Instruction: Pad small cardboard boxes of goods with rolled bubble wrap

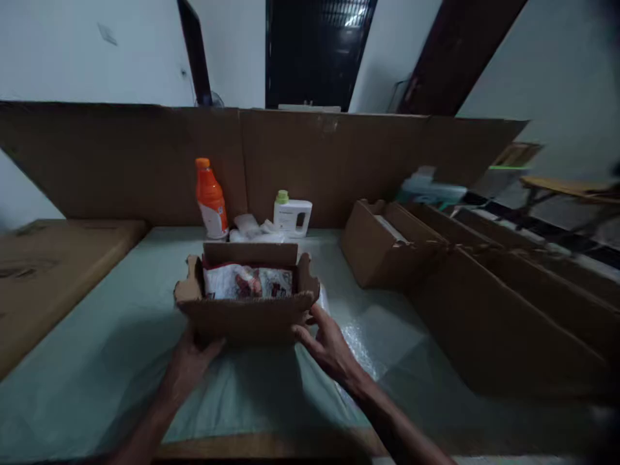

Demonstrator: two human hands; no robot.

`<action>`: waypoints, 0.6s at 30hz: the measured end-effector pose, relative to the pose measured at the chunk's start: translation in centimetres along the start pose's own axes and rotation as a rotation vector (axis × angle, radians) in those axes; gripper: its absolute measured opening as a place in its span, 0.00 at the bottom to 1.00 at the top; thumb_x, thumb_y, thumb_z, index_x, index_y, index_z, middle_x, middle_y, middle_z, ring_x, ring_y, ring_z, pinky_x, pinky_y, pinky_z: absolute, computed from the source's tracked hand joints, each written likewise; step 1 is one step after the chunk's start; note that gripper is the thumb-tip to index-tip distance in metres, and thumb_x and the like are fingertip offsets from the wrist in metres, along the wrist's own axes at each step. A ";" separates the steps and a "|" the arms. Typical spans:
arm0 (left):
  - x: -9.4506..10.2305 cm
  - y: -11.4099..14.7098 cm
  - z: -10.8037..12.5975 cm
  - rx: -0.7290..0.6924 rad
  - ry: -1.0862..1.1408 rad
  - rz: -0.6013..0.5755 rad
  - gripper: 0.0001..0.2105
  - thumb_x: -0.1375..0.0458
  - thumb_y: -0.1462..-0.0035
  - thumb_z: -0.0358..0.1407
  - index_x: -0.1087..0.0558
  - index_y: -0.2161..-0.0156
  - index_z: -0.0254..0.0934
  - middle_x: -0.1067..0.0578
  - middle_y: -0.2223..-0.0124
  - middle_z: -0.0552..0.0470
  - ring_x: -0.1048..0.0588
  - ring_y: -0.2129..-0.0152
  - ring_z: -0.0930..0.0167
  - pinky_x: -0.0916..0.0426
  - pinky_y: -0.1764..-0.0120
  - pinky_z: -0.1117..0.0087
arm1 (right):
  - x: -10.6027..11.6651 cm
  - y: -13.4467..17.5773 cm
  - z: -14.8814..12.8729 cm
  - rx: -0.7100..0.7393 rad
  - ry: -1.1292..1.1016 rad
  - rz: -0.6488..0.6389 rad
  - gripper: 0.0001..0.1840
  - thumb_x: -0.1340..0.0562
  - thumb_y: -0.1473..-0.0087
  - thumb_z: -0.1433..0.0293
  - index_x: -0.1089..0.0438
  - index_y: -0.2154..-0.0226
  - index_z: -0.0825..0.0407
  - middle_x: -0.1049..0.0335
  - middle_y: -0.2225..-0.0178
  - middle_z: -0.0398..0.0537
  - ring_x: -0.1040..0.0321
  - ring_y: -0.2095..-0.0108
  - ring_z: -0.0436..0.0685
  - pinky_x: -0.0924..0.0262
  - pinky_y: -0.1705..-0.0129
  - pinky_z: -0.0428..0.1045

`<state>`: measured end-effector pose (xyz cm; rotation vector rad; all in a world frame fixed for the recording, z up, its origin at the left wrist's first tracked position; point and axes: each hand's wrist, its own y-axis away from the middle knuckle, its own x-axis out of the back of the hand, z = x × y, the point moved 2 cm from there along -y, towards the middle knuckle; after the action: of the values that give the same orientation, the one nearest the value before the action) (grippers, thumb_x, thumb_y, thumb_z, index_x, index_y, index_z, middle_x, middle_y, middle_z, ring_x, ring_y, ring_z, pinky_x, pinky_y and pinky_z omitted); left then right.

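Note:
A small open cardboard box is in the middle of the head view, with a printed white-and-red packet lying inside. My left hand grips the box at its lower left corner, the thumb along the front wall and the other fingers partly hidden. At the right end, my right hand holds the same box, thumb near the front and fingers against the side. Behind the box stand an orange bottle and a white jug with a green cap. Clear plastic wrapping lies between them.
A pale green cloth covers the table. Several open cardboard boxes line the right side, and a flat carton lies at left. An upright cardboard panel runs along the back. Shiny clear plastic lies right of my hand.

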<state>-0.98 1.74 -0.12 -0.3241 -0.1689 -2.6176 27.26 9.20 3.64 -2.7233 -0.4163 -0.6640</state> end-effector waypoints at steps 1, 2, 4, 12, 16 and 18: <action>-0.6 -0.6 0.4 -0.010 0.006 0.005 0.32 0.35 0.61 0.49 0.32 0.51 0.37 0.19 0.47 0.39 0.22 0.47 0.53 0.28 0.43 0.55 | 0.2 -0.8 0.1 0.005 -0.020 -0.001 0.20 0.38 0.43 0.58 0.29 0.53 0.53 0.23 0.54 0.54 0.25 0.55 0.63 0.30 0.52 0.56; -1.2 -1.1 0.7 -0.021 0.013 0.007 0.32 0.35 0.61 0.49 0.31 0.50 0.36 0.19 0.48 0.39 0.22 0.47 0.54 0.28 0.43 0.55 | 0.3 -1.6 0.3 0.009 -0.037 -0.002 0.20 0.38 0.43 0.57 0.29 0.53 0.53 0.22 0.54 0.54 0.24 0.56 0.62 0.29 0.53 0.56; -2.3 -2.3 1.2 -0.049 0.036 0.001 0.32 0.35 0.60 0.48 0.31 0.49 0.36 0.19 0.48 0.39 0.22 0.47 0.54 0.29 0.42 0.55 | 0.5 -3.0 0.6 0.011 -0.056 -0.008 0.22 0.39 0.42 0.56 0.29 0.51 0.53 0.22 0.53 0.54 0.24 0.56 0.62 0.29 0.54 0.56; -1.2 -3.0 -1.9 -0.142 0.086 -0.046 0.38 0.36 0.50 0.45 0.39 0.35 0.37 0.28 0.36 0.38 0.29 0.37 0.57 0.36 0.35 0.55 | 4.8 0.1 2.5 0.037 0.196 0.036 0.26 0.40 0.39 0.59 0.31 0.40 0.49 0.25 0.44 0.57 0.25 0.50 0.63 0.29 0.49 0.60; 2.2 1.3 -5.1 -0.080 -0.118 0.090 0.34 0.39 0.45 0.50 0.34 0.36 0.38 0.31 0.34 0.38 0.32 0.36 0.53 0.41 0.33 0.46 | 6.9 6.3 3.8 0.113 0.551 -0.149 0.26 0.38 0.40 0.64 0.30 0.40 0.46 0.27 0.42 0.56 0.28 0.45 0.66 0.33 0.44 0.63; 2.6 4.1 -5.4 -0.131 -0.200 0.109 0.28 0.42 0.42 0.50 0.29 0.41 0.38 0.27 0.37 0.39 0.29 0.39 0.52 0.38 0.35 0.44 | 6.5 8.3 4.5 0.135 0.729 -0.203 0.24 0.36 0.43 0.66 0.27 0.44 0.48 0.26 0.42 0.57 0.28 0.45 0.67 0.32 0.47 0.62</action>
<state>-2.28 -4.01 -4.38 -0.6235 -0.0454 -2.4907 37.45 4.53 1.16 -2.1244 -0.5198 -1.5325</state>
